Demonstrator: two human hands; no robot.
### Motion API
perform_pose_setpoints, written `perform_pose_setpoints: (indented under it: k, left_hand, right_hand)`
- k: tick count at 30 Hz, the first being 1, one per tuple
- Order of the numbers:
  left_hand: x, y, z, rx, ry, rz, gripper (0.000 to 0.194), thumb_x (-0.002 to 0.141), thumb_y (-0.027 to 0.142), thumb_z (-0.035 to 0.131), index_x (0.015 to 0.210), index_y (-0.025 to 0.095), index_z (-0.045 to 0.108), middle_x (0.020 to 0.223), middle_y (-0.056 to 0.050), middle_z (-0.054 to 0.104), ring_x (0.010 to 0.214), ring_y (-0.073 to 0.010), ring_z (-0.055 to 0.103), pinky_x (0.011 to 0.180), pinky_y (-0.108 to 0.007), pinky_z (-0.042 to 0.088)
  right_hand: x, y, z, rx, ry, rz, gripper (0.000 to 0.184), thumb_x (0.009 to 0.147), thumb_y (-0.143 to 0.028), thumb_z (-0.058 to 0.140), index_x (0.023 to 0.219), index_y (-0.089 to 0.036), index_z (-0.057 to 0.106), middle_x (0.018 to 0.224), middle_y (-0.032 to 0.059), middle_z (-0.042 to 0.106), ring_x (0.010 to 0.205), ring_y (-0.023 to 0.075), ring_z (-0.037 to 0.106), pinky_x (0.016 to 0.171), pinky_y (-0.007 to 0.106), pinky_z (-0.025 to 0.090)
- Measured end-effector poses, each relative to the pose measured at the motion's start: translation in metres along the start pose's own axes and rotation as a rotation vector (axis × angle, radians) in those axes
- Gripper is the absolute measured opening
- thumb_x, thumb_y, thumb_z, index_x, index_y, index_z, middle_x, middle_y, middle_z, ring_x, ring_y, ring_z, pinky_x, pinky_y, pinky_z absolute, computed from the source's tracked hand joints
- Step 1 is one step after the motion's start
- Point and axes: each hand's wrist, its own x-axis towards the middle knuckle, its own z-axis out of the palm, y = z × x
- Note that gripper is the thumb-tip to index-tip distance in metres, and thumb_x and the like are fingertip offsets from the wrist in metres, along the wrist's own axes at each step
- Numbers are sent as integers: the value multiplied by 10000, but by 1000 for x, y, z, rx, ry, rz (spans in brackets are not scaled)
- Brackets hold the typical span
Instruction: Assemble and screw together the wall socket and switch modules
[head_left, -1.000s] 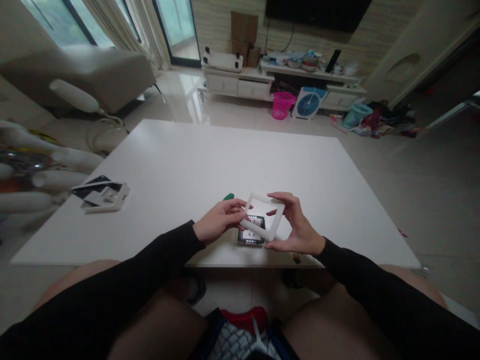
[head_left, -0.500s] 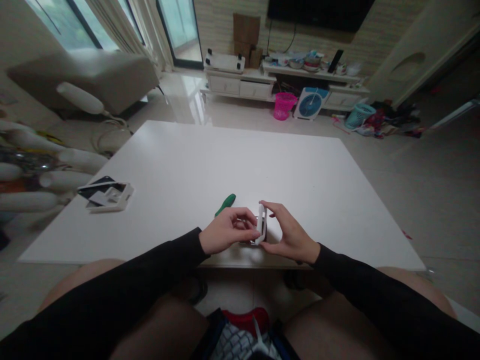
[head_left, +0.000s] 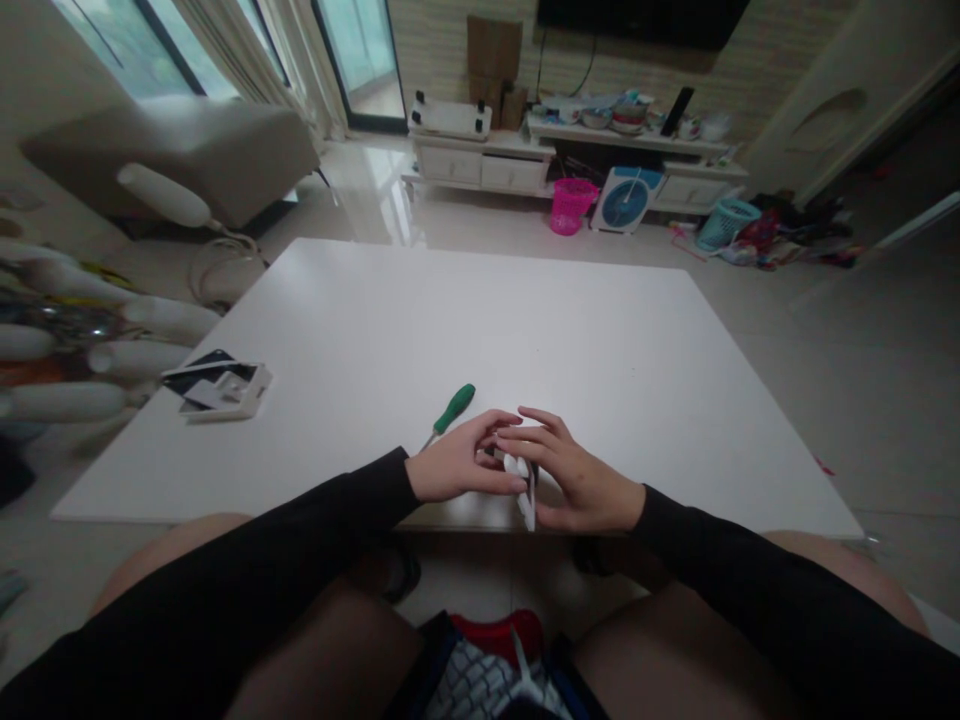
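Note:
Both my hands meet at the near edge of the white table [head_left: 480,320]. My left hand [head_left: 461,465] and my right hand [head_left: 574,478] are closed together around a white square plastic frame [head_left: 527,488], which is turned edge-on and mostly hidden by my fingers. The dark socket module seen earlier under the frame is now covered by my hands. A green-handled screwdriver [head_left: 452,408] lies on the table just beyond my left hand.
A small stack of dark and white plates [head_left: 217,388] lies at the table's left edge. A sofa stands far left. Across the floor are a low white cabinet, a pink basket [head_left: 570,206] and a blue fan [head_left: 628,200].
The frame went from held flat and open-faced above the socket module to edge-on, then lower toward the table's edge. My hands closed in over it and now hide the module.

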Motion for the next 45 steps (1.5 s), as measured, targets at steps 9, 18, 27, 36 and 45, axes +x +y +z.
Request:
perform_pose_setpoints:
  k: [9,18,27,36,45]
  left_hand:
    - [4,3,-11,-4,52,201,836,556,138,960,1271,249,542,1385,-113,572,1390,-333,530,1119,-493,497]
    - [7,-8,-23,576,77,231,848,616,245,891,1352,219,470,1362,-142,523,1313,-345,538,1059,-539,518]
    - [14,-27,-22,1180,53,195,770,610,333,909,1266,143,554,1243,-155,554,1180,-359,553,1043,-518,499]
    - [19,-38,-25,1206,44,146,825,638,347,859,1357,142,509,1300,-167,532,1223,-368,560,1056,-505,496]
    - [19,-37,-22,1277,29,127,844,698,408,832,1416,154,468,1333,-179,547,1245,-379,561,1052,-499,492]
  right_hand:
    - [-5,12,-3,114,90,192,1049,765,-319,875,1614,-305,259,1578,172,382,1484,365,375,1192,624,391]
    - [-8,17,3,-6,48,299,845,735,-161,820,1480,-275,438,1385,155,501,1288,354,519,1066,580,497]
    - [-11,23,10,-131,-143,361,839,700,-158,858,1448,-268,496,1378,147,557,1215,358,541,1006,585,505]
    - [-14,29,15,-228,-150,389,811,696,-251,880,1418,-216,513,1331,171,600,1203,382,557,975,600,527]
    - [-14,33,15,-122,-168,474,782,702,-207,857,1386,-160,480,1327,200,583,1191,367,598,997,573,538]
